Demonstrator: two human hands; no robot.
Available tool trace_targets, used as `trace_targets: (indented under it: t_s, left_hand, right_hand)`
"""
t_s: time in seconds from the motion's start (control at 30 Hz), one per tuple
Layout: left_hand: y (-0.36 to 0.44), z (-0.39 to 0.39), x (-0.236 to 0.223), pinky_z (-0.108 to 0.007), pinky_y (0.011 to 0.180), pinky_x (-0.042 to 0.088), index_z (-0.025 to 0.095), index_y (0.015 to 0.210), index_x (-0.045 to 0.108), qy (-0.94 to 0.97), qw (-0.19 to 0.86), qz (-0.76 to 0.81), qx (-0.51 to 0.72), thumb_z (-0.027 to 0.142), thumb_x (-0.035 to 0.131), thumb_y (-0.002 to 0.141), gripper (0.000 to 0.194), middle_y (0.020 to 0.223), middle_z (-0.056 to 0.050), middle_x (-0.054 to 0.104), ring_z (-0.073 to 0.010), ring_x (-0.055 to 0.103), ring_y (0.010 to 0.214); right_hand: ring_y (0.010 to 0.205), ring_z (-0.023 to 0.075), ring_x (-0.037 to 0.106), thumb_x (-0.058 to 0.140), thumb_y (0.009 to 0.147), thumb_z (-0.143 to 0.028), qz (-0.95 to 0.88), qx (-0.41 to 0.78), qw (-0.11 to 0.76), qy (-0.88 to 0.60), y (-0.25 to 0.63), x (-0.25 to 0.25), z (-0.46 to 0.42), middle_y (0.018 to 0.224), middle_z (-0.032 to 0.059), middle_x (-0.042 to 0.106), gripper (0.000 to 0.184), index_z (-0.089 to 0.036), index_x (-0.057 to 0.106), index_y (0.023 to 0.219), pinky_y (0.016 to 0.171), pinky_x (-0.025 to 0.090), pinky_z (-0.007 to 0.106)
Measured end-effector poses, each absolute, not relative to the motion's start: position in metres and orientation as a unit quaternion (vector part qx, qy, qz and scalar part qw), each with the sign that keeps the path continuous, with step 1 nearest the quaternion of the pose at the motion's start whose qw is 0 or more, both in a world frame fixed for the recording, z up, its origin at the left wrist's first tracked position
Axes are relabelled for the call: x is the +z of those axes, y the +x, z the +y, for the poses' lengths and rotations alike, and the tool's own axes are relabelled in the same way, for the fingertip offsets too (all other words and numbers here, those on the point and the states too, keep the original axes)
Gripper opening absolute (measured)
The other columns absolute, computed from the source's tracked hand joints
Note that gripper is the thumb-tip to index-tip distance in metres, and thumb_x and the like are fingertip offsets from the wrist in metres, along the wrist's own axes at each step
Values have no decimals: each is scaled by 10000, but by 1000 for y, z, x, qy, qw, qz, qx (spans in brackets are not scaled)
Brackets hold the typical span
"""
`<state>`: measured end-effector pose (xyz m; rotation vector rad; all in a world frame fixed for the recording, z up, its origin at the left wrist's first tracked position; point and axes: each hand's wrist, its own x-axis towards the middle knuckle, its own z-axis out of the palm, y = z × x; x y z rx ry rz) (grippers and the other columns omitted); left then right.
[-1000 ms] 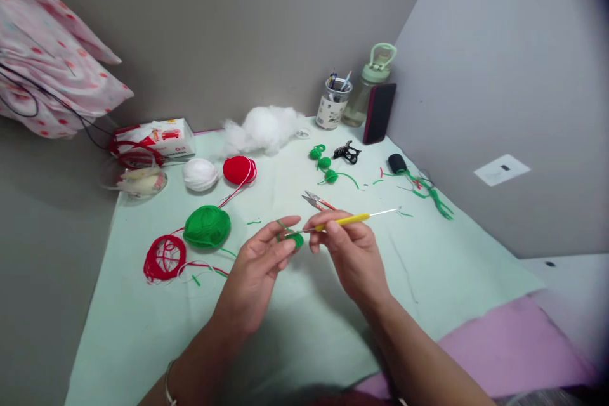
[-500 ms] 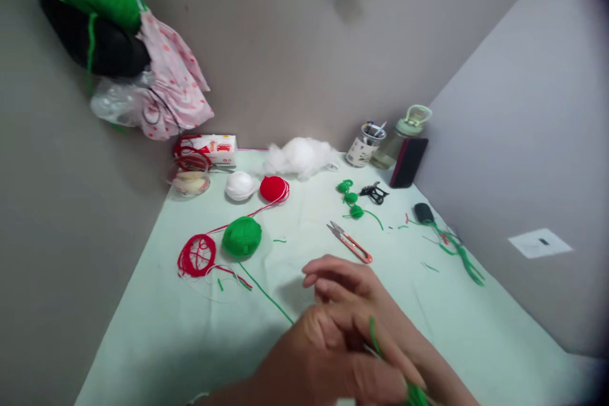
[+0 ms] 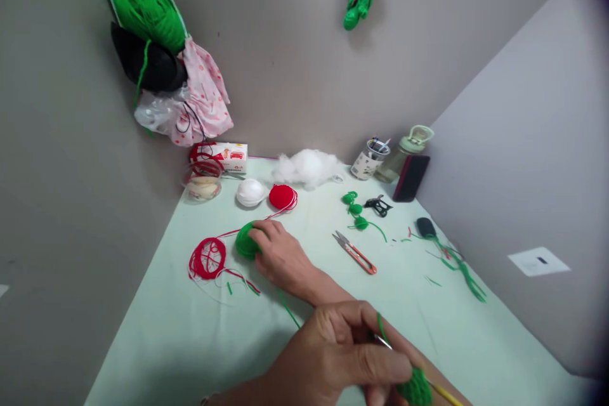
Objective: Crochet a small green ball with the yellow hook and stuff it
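Note:
My left hand [image 3: 337, 355] is closed in a pinch on a small green crochet piece [image 3: 419, 387] at the bottom of the view. A crochet hook [image 3: 445, 392] with a yellow handle runs through its grasp, and part of the silver shaft shows by the fingers. Over the index finger passes a strand of green yarn. My right arm crosses beyond the left hand, and my right hand [image 3: 285, 257] has its fingers wrapped over the ball of green yarn [image 3: 244, 242], whose right side is hidden. A green strand [image 3: 288, 309] trails over the table towards the left hand.
Around lie a red yarn coil [image 3: 209, 258], a white ball [image 3: 250, 193], a red ball [image 3: 283, 197], stuffing [image 3: 309, 168] and orange thread snips [image 3: 356, 254]. Small green crochet pieces [image 3: 355, 209], black scissors [image 3: 379, 205], a phone [image 3: 412, 178] and a bottle [image 3: 394, 162] stand or lie farther right.
My right hand has moved left and away from me, onto the green yarn ball. My left hand still holds the crochet piece. The camera view has tilted up slightly.

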<state>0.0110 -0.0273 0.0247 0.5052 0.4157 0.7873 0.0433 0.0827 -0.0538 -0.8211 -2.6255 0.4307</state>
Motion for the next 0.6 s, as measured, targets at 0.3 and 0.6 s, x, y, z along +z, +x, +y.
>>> trace_targets:
  t_s: [0.3, 0.6]
  left_hand:
    - [7, -27, 30, -260, 576, 334, 179, 750, 761, 205, 866, 216, 401, 417, 925, 694, 294, 619, 6, 620, -80, 449, 502]
    - [7, -28, 28, -228, 579, 311, 155, 779, 763, 233, 870, 209, 382, 396, 872, 740, 268, 573, 33, 584, -60, 440, 494]
  right_hand:
    - [1347, 273, 628, 551, 1003, -210, -907, 240, 232, -256, 93, -32, 54, 1522, 175, 586, 455, -227, 543, 1457, 1044, 605, 437]
    - [1232, 228, 709, 702, 966, -473, -842, 438, 181, -260, 114, -31, 41, 1339, 62, 723, 427, -309, 699, 1361, 1065, 581, 312]
